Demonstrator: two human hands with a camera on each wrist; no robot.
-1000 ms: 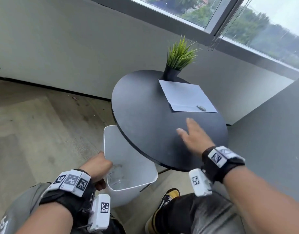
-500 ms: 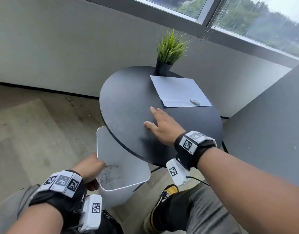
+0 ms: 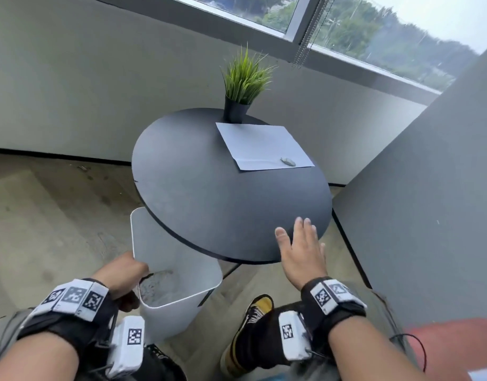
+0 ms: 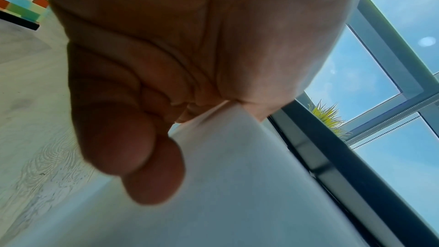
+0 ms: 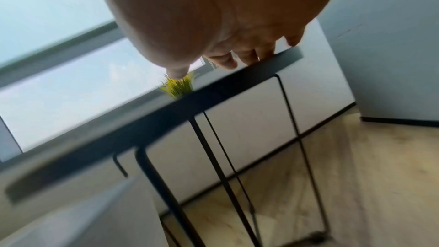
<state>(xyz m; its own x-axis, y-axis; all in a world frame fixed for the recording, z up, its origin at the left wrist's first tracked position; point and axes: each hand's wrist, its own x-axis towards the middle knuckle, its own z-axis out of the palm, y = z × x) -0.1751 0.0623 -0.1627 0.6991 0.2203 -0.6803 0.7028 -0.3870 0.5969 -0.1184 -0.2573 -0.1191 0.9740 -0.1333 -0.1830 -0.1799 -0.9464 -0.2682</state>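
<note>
**Head view:** the left hand (image 3: 121, 273) grips the rim of the white bin (image 3: 154, 237), which is held below the near-left edge of the round black table (image 3: 209, 193). The right hand (image 3: 302, 254) lies flat on the table's near-right edge.

**Left wrist view:** fingers (image 4: 114, 138) curl against the bin (image 4: 237, 176) wall just under its rim.

**Right wrist view:** straight fingers (image 5: 225, 61) rest on the table (image 5: 166, 115) top, grasping nothing.

The bin is probably light, thin, smooth plastic that flexes. The rim looks like the stiffest hold.
</note>
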